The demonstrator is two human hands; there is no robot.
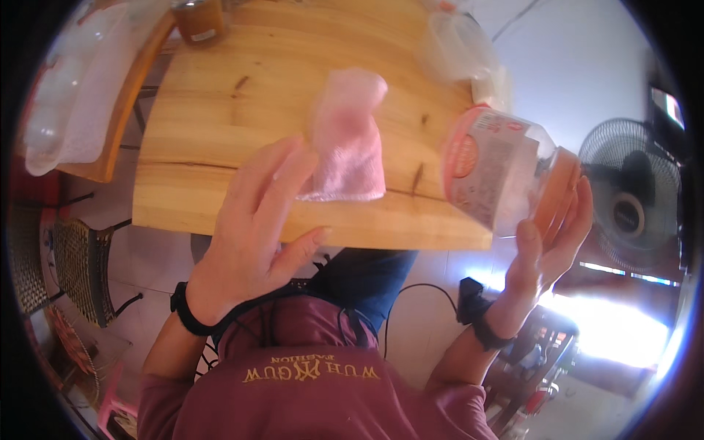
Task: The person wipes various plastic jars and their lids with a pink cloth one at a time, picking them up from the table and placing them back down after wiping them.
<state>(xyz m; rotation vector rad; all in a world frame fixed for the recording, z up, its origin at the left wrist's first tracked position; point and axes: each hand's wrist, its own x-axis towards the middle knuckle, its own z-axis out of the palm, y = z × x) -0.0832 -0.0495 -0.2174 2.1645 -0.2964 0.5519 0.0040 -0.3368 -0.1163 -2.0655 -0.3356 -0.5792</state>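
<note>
My right hand (542, 256) grips a clear plastic jar (489, 165) by its orange lid (558, 192). The jar is tilted on its side at the right end of the table, and its label bears writing. A folded pink cloth (352, 148) lies near the front edge of the wooden table (209, 148); its far part is blurred. Just left of the cloth, my left hand (258, 220) hovers with fingers apart and nothing in it. Whether its fingertips touch the cloth is hard to tell.
A jar with amber contents (199, 22) stands at the far left corner. Translucent plastic bags (459, 47) sit at the far right. A standing fan (630, 203) is beyond the right edge, and a woven chair (85, 269) stands to the left.
</note>
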